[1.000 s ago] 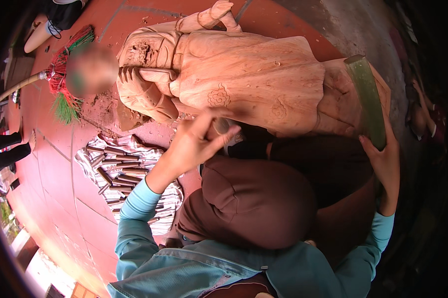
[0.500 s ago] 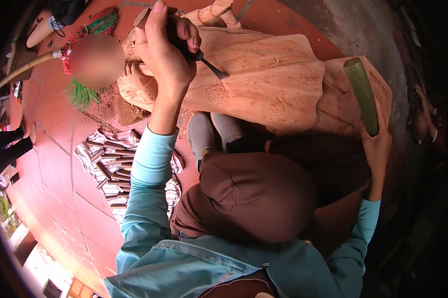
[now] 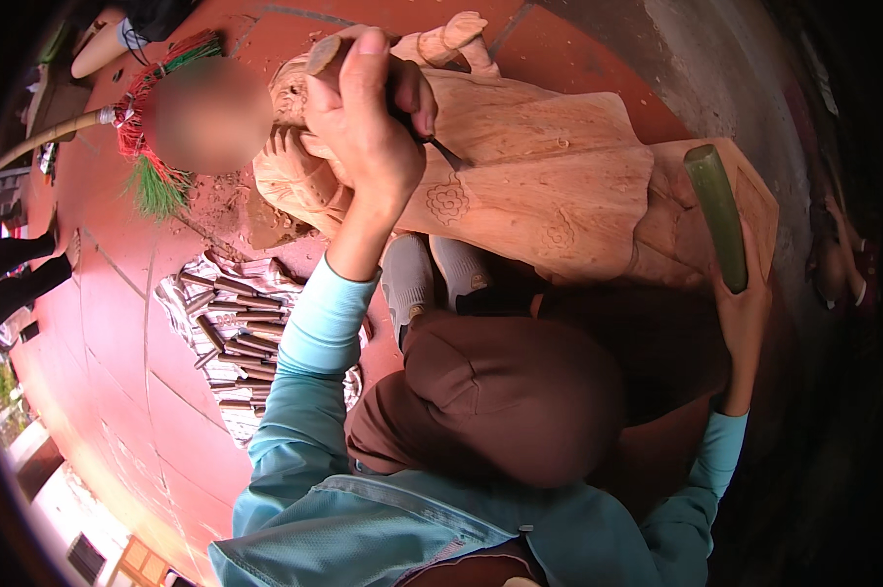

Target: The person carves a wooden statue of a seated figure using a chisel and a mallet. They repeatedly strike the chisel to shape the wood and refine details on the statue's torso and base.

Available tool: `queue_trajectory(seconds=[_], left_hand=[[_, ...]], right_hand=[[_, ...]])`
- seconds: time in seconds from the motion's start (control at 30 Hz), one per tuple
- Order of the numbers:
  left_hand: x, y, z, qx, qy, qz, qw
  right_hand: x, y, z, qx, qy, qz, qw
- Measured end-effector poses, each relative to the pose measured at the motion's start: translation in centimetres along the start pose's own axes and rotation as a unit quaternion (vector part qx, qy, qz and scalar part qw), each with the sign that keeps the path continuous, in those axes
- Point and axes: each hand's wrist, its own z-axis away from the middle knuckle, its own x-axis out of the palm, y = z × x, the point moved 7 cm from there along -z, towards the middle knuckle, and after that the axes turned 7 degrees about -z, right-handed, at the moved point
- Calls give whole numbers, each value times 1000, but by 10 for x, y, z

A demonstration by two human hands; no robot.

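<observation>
A carved wooden statue point(image 3: 549, 147) lies on its side in front of my knees, with flower motifs cut into its robe. My left hand point(image 3: 373, 137) is wrapped round the dark handle of a chisel point(image 3: 448, 154). The chisel's blade slants down to the robe just above a flower motif point(image 3: 448, 201); whether its edge touches the wood is hard to tell. My right hand point(image 3: 745, 293) grips the lower end of a green club-like mallet point(image 3: 720, 217), raised over the statue's right end and apart from the chisel.
Several dark-handled tools point(image 3: 250, 338) lie on a striped cloth point(image 3: 202, 279) to my left. Beyond them are a broom point(image 3: 162, 186) with red and green bristles and wood chips point(image 3: 206, 210) on the red tiled floor. Other people's legs show at the left; another person is at the dim right edge.
The whole scene has shifted slightly right and down in the picture. My left hand and chisel keep their place against the flower motif. The mallet has dipped slightly.
</observation>
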Motion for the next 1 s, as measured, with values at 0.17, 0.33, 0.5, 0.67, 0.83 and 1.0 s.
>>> queue_trajectory(seconds=[0.17,0.33,0.5,0.67,0.83,1.0], left_hand=[[12,-7,-7,-34,-22,-25,999],[8,-16,-14,-44,-29,3,999],[8,-18,-12,-53,-25,-1,998],[9,-27,-19,-48,-42,-2,998],[6,-30,-17,-45,-46,-19,998],[11,-30,-21,-53,-65,-26,996]], right_hand=[[-2,-11,4,-25,-1,16,1000],[-4,-15,8,-48,5,23,999],[-1,-15,7,18,-6,-51,999],[-7,-45,-6,-135,29,-18,990],[-5,-124,-46,-155,-19,-168,973],[-13,-212,-75,-247,-48,-50,967]])
